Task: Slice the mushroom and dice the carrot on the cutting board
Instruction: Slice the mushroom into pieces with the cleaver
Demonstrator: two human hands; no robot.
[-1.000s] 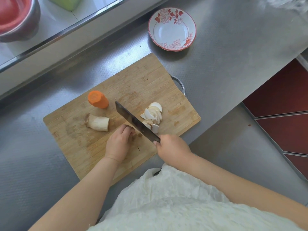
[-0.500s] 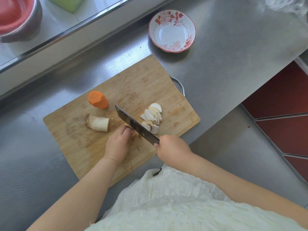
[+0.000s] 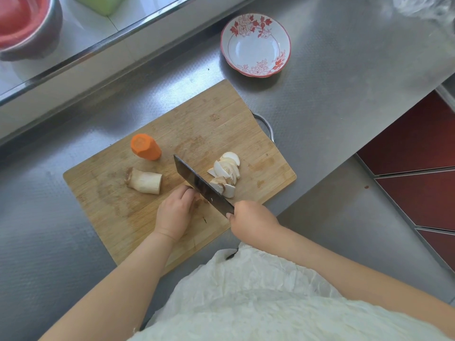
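A wooden cutting board (image 3: 216,124) lies on the steel counter. On it stand an orange carrot chunk (image 3: 145,146), a mushroom stem piece (image 3: 144,180) and a pile of white mushroom slices (image 3: 227,169). My right hand (image 3: 253,220) grips the handle of a dark cleaver (image 3: 200,184), whose blade runs diagonally beside the slices. My left hand (image 3: 175,211) curls over a small mushroom piece just left of the blade; that piece is mostly hidden under my fingers.
A red-flowered white bowl (image 3: 255,44) sits on the counter behind the board. A steel pot (image 3: 29,28) with a red inside stands far left on the ledge. The counter edge drops off at the right toward red cabinets (image 3: 418,153).
The cleaver has shifted slightly left along the mushroom piece between cuts, and my left hand's fingers have drawn back a little with it. The slices pile stays in place.
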